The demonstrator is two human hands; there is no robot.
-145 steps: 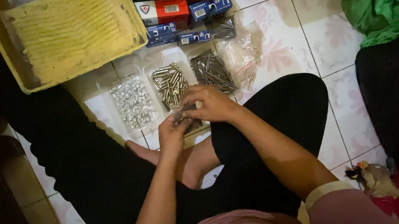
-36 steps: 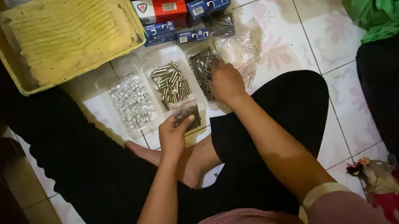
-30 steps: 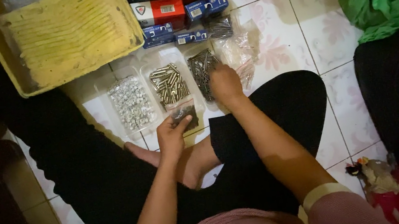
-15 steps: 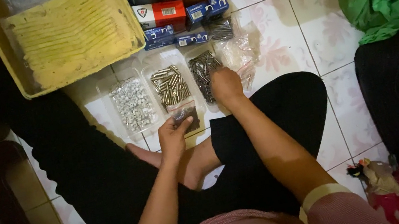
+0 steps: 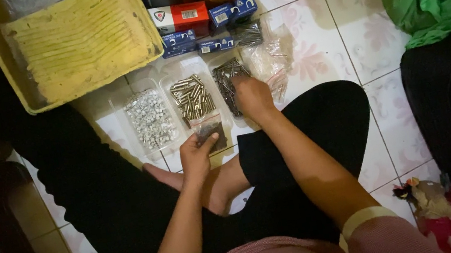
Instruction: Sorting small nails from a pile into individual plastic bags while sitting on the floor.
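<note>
Head view, landmark yellow tray. Below tray, three clear trays: white clips, brass screws, dark nails. Right hand closed into dark nails, picking. Left hand pinches small bag, part-filled, bagging appears unfinished.

My tiled floor, pale with floral pattern. On it: yellow tray, three clear tubs of fasteners, small red and blue boxes, green cloth, my crossed legs.
</note>
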